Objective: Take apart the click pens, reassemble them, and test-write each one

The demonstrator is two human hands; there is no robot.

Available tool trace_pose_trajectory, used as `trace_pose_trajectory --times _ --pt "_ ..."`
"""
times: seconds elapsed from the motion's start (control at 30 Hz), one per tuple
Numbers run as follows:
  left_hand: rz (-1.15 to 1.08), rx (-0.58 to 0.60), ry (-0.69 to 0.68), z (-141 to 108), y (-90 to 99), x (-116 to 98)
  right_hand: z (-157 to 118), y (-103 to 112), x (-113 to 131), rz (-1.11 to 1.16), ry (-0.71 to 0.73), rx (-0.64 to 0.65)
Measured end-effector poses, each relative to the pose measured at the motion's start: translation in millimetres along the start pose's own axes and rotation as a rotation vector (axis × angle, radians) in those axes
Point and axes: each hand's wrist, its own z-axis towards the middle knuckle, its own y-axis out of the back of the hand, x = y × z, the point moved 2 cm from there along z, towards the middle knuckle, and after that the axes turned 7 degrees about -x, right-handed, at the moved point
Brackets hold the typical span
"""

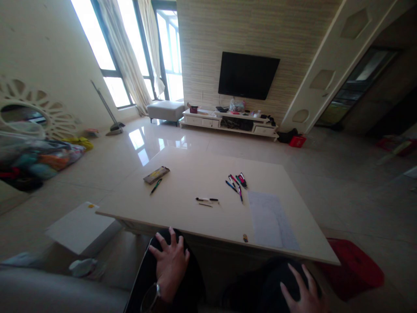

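My left hand [171, 264] rests on my left knee with its fingers spread, a watch [150, 296] on the wrist. On the other knee lies my right hand [302, 290], fingers apart and nothing in them. Beyond the knees is a pale table [182, 217]. Near its middle lie a white and black pen [207, 199] and a thin dark stick-like piece [205, 205]. Several coloured pens [239, 182] form a loose pile farther back. A sheet of paper [272, 219] lies at the right. A single dark pen [156, 186] sits beside a flat pouch or box [156, 175] at the left.
A small coloured object [245, 238] lies by the table's near edge. A red plastic stool or bin [355, 267] stands at the right, a white box [83, 228] at the left. Farther off are a low TV cabinet [202, 123] and a grey bench [166, 111].
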Motion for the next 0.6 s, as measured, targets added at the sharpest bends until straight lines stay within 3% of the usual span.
trace_pose_trajectory --times 0.33,0.6 --pt "0.02 -0.03 -0.014 -0.5 -0.7 -0.9 -3.5 11.1 11.8 -0.019 0.008 -0.04" --pt "0.019 -0.038 -0.025 -1.3 -0.2 -0.5 -4.3 11.9 10.9 -0.036 -0.014 0.006"
